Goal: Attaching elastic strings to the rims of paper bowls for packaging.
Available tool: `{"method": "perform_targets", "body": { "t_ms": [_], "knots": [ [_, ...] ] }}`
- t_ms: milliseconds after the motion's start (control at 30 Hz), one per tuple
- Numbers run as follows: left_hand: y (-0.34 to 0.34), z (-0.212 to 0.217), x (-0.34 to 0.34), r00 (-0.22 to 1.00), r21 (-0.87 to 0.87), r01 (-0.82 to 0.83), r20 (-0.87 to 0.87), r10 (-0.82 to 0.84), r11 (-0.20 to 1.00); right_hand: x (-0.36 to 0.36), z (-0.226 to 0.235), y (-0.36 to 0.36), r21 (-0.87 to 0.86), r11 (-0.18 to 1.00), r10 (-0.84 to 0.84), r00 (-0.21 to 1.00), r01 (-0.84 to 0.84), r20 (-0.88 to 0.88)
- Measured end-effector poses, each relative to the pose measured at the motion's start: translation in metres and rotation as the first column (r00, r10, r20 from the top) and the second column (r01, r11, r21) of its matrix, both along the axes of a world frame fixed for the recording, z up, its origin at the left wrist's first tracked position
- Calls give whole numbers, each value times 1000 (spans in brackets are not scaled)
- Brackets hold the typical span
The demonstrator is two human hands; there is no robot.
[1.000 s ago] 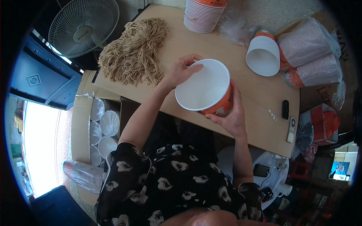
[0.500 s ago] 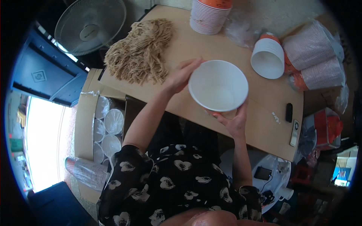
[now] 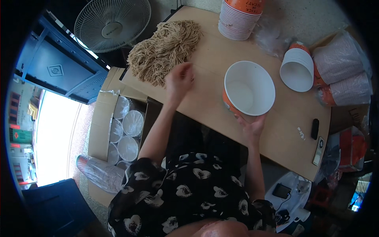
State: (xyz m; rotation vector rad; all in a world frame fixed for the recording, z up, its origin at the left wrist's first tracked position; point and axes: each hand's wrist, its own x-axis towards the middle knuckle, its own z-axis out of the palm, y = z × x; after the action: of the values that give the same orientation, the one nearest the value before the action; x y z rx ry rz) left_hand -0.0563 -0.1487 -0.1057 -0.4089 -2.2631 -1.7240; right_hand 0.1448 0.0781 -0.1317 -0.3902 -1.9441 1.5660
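My right hand (image 3: 252, 128) grips a large paper bucket (image 3: 249, 89), white inside with orange showing on its outer side. The bucket is tilted with its mouth toward me, above the wooden table. Off to the left, my left hand (image 3: 179, 83) is away from the bucket, at the near right edge of a pile of tan cords (image 3: 164, 49). Its fingers are curled together, and whatever they may hold is hidden.
A tall stack of orange and white buckets (image 3: 239, 23) stands at the back. Another stack (image 3: 297, 71) lies on its side at right, beside bagged stacks (image 3: 342, 65). A fan (image 3: 112, 27) and a carton (image 3: 98, 126) of wrapped buckets are left. A black object (image 3: 314, 129) lies near the right edge.
My left hand has let go of the bucket's rim and moved left to the cords. The bucket stays in my right hand and has turned slightly. The whole view has shifted.
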Motion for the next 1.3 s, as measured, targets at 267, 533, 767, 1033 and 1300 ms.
{"method": "perform_targets", "body": {
  "t_ms": [267, 533, 767, 1033, 1300],
  "knots": [
    [-37, 10, -25, 963, -394, -146, -268, 39, 907, 35, 2, -9, 116, 993, -11, 999, 7, 30],
    [-42, -3, -60, 904, -633, -177, -407, -130, 754, 41, -7, -6, 107, 994, -38, 999, 39, -6],
    [-48, 7, -48, 900, -628, -126, -398, -178, 768, 42, -5, -7, 155, 986, -59, 998, 60, -10],
    [-52, 7, 22, 819, -468, 5, -505, -272, 883, 58, -18, -12, 242, 967, -84, 996, 82, -2],
    [-28, 17, 151, 818, -505, 233, -361, -448, 831, 57, 18, -76, -350, 808, 558, 806, -474, 196]
  ]
}}
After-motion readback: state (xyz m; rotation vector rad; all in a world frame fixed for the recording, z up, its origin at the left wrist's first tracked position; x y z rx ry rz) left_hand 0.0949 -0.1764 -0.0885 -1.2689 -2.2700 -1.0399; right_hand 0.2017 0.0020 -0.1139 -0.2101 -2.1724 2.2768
